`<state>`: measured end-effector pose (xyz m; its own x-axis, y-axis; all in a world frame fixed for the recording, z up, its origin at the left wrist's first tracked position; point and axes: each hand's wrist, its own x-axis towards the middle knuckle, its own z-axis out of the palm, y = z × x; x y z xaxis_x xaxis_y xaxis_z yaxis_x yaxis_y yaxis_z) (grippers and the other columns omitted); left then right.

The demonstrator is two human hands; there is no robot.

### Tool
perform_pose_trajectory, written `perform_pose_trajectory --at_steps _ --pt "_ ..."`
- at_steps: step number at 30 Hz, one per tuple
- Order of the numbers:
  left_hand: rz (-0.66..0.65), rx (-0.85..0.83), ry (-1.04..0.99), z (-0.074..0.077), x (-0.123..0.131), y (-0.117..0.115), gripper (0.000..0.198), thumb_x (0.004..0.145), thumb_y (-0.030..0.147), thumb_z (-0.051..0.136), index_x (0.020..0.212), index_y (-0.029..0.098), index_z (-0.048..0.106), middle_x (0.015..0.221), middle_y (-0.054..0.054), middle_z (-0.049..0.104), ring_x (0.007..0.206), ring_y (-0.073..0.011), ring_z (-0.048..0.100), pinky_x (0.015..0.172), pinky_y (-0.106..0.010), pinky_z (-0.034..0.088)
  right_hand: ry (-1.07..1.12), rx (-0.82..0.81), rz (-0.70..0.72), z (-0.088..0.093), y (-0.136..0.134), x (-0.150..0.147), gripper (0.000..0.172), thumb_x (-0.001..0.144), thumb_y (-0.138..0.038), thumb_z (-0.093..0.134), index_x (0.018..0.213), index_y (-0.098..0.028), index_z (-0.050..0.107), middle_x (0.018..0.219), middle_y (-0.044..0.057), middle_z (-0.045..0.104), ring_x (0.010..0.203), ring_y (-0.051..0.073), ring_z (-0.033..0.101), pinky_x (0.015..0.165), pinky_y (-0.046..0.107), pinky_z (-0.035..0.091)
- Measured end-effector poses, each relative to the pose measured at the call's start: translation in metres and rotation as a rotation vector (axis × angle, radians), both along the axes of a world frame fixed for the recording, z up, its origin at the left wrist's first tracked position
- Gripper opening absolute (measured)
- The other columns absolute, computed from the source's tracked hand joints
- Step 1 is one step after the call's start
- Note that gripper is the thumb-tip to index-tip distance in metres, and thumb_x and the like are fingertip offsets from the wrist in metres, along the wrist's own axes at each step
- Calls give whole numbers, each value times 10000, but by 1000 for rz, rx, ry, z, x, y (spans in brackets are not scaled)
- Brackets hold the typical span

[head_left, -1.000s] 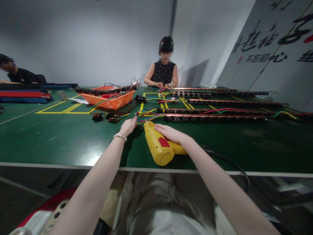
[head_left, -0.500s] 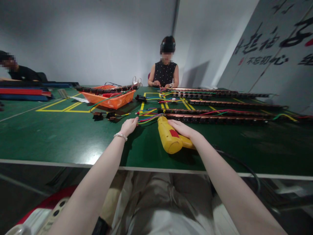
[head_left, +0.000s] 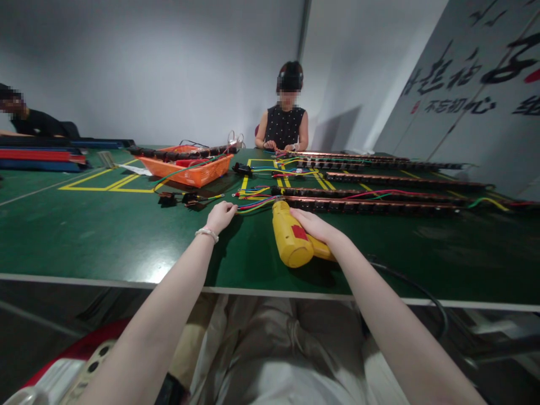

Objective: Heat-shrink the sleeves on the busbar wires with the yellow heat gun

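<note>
My right hand (head_left: 313,224) is wrapped round a yellow heat gun (head_left: 291,239) with a red patch, its nozzle pointing away from me at the wires. Between the closed fingers of my left hand (head_left: 221,217) are the ends of several coloured wires (head_left: 256,206). These wires run right to the near end of a long black strip with copper-coloured edges (head_left: 358,206). Behind it, close by, lies a second similar strip (head_left: 312,192). The heat gun's handle is partly hidden by my right hand.
An orange basket (head_left: 198,179) carrying strips and wires stands back left, with black connectors (head_left: 189,199) before it. More strips (head_left: 400,180) lie back right. A black cord (head_left: 415,278) trails over the table's front edge. Opposite sits a person (head_left: 284,126); another person (head_left: 40,124) is far left.
My left hand has shifted very slightly left, still on the wires. The heat gun has barely moved, its rear end a touch nearer to me.
</note>
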<state>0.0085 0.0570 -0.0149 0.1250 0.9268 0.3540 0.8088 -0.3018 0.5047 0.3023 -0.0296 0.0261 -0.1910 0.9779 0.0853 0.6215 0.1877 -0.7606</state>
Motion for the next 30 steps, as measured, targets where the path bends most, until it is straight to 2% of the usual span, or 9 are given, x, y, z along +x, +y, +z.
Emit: perform_pose_trajectory --at_steps 7,12,18,24,30 --pt "-43 43 3 -2 -2 5 282 824 359 479 865 186 698 924 -76 672 838 -184 586 760 -258 428 -70 26 -5 0 -9 -5 760 856 -719 305 1350 -176 504 1403 98 494 1280 255 462 1100 386 302" --pt "-73 60 -29 -5 -3 8 268 818 335 489 881 187 703 956 -76 689 879 -191 606 817 -274 446 -109 23 23 4 -18 -17 784 862 -719 274 1375 -161 478 1445 103 438 1337 257 389 1131 393 240" --pt "-77 52 -42 -3 -2 6 279 809 281 466 898 168 705 946 -81 710 879 -191 621 823 -269 451 -172 16 83 11 -33 -46 772 877 -703 238 1382 -169 474 1455 97 423 1339 285 383 1128 425 242" --pt "-59 40 -93 2 0 2 290 802 286 458 886 139 693 905 -85 716 823 -179 626 789 -264 465 -226 3 158 13 -44 -83 721 881 -699 208 1378 -251 474 1420 62 477 1283 320 450 1075 467 316" --pt "-48 -5 -117 5 -3 2 285 770 318 478 868 152 687 900 -80 720 824 -179 629 785 -270 475 -261 0 189 12 -49 -107 738 884 -690 160 1383 -233 455 1418 83 479 1260 348 467 1045 517 334"
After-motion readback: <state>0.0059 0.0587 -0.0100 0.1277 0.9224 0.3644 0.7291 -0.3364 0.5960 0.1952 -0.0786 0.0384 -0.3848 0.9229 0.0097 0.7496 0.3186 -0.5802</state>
